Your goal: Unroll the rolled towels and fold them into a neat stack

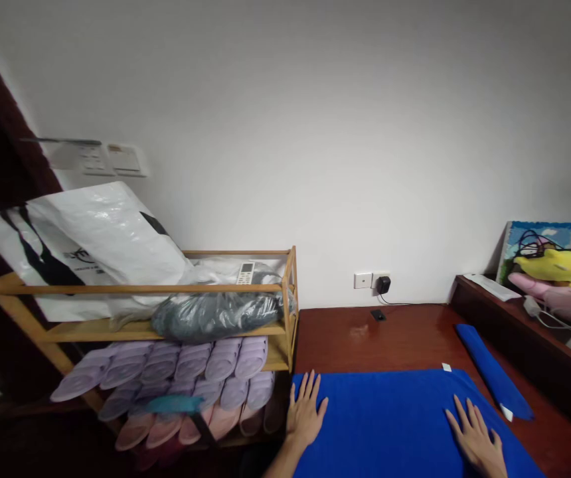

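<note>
A blue towel (pixel 385 418) lies spread flat on the reddish-brown desk (pixel 330 338), its near part cut off by the lower frame edge. My left hand (pixel 306 413) rests palm down at the towel's left edge, fingers spread. On the towel's right part lies my right hand (pixel 477 435), also palm down with fingers apart. Neither hand grips anything. A small white tag (pixel 446 367) sticks out at the towel's far edge. To the right, a folded strip of blue cloth (pixel 489 368) lies on the desk, a white tag at its near end.
Left of the desk stands a wooden rack (pixel 166 289) with a white plastic bag (pixel 111 232), a remote (pixel 245 273) and several rows of slippers (pixel 220 358). A black plug (pixel 383 285) sits in the wall socket. At right, a raised ledge (pixel 469 287) carries plush toys (pixel 559 265) and cables.
</note>
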### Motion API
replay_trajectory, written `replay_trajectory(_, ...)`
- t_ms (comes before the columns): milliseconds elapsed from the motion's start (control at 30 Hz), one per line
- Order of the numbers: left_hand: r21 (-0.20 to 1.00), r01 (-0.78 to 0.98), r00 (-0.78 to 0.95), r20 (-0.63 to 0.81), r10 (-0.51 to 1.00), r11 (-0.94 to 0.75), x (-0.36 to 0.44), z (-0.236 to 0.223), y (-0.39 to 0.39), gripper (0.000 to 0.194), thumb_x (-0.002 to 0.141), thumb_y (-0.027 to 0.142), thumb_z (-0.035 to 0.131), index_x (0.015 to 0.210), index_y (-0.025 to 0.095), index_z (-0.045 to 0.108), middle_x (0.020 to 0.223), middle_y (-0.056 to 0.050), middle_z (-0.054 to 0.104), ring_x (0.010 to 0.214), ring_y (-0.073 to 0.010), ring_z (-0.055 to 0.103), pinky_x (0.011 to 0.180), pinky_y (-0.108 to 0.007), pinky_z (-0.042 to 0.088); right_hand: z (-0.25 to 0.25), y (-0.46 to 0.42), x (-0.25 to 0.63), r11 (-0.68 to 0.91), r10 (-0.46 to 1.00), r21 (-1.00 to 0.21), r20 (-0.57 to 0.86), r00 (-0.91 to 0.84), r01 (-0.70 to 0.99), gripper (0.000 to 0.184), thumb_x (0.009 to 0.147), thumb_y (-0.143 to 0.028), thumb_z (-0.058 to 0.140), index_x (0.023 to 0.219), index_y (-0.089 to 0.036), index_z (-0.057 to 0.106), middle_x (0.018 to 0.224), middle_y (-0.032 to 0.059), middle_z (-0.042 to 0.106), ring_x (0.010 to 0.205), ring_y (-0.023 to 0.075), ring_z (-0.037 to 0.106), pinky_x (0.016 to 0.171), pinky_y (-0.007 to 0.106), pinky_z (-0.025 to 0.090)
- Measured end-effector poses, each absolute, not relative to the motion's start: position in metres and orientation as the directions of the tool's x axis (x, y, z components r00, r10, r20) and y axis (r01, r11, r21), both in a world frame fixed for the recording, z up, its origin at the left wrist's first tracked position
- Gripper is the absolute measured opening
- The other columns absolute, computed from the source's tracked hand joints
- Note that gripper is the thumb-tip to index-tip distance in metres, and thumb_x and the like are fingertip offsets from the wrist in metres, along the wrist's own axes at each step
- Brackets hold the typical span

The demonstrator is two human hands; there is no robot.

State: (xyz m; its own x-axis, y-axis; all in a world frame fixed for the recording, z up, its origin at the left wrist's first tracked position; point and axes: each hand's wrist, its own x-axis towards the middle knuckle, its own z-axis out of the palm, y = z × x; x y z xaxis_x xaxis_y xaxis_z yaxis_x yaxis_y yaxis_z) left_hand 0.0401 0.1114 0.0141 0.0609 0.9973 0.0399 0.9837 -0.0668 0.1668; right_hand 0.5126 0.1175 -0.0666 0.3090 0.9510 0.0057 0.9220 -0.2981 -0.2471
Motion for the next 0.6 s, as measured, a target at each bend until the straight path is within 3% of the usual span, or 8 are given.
replay_trajectory(333, 0.15, 0.987, 0.058, 0.055, 0.997, -0.066, 0.039, 0.009, 0.115, 0.058, 0.09, 0.055, 0.015, 0.142, 0.029, 0.009, 0.152, 0.002, 0.015, 0.14, -0.0218, 0.013, 0.113, -0.052, 0.013, -0.047, 0.139, 0.522, -0.271, 0.952, -0.411, 0.022, 0.306, 0.87, 0.066, 0.083, -0.065, 0.016, 0.141, -0.035, 0.026, 0.153, 0.0045, 0.018, 0.14, 0.0233, 0.013, 0.107, 0.06, 0.02)
replay_trajectory(600, 0.138, 0.989, 0.04, 0.068, 0.997, -0.049, 0.038, 0.003, 0.12, 0.057, 0.091, 0.054, 0.019, 0.141, 0.031, 0.01, 0.152, 0.002, 0.017, 0.139, -0.022, 0.017, 0.113, -0.052, 0.014, -0.031, 0.188, 0.51, -0.183, 0.975, -0.318, 0.063, 0.214, 0.93, 0.067, 0.083, -0.062, 0.017, 0.142, -0.032, 0.023, 0.154, 0.0022, 0.018, 0.141, 0.0235, 0.009, 0.109, 0.06, 0.017)
